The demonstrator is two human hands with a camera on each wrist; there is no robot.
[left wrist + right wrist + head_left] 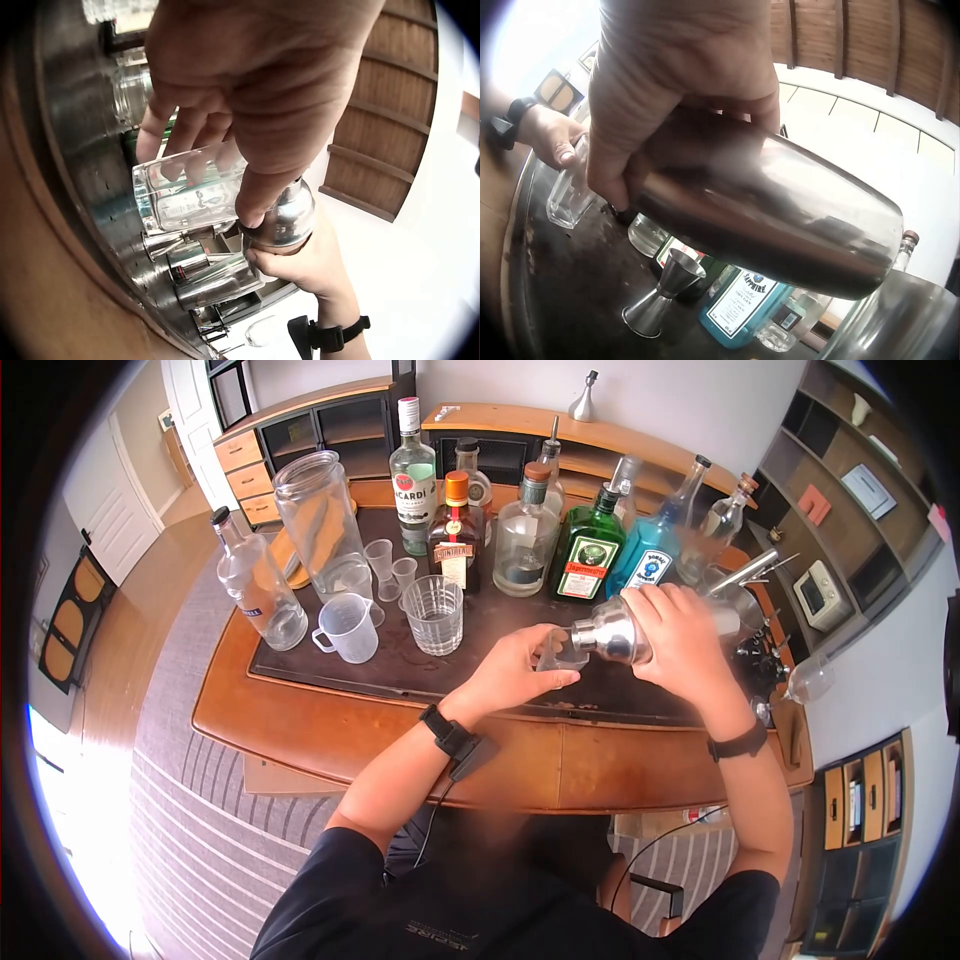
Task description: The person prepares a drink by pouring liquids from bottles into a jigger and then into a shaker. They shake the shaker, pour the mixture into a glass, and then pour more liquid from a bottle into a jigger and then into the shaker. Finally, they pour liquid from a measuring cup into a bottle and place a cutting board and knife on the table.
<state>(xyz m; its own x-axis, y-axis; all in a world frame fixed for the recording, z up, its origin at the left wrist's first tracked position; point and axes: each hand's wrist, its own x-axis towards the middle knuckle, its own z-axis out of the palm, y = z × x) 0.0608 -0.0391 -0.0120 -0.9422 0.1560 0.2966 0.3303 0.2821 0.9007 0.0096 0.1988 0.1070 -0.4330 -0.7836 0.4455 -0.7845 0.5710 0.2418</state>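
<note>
My right hand (675, 635) grips a steel shaker (612, 632), held tilted nearly on its side with its narrow end toward the left hand. In the right wrist view the shaker's body (765, 210) fills the middle. A clear glass (565, 650) is held by my left hand (520, 665), with thumb and fingers around it. The left wrist view shows this glass (191, 191) beside the shaker's metal top (281, 217). Whether liquid is flowing cannot be told. Below the shaker, a steel jigger (664, 292) stands on the dark table top.
Several bottles stand along the back, including a green one (588, 550) and a blue one (652, 555). A textured glass (435, 620), a plastic measuring jug (350, 630) and a large jar (322, 525) are at the left. Bar tools (755, 570) stand at the right.
</note>
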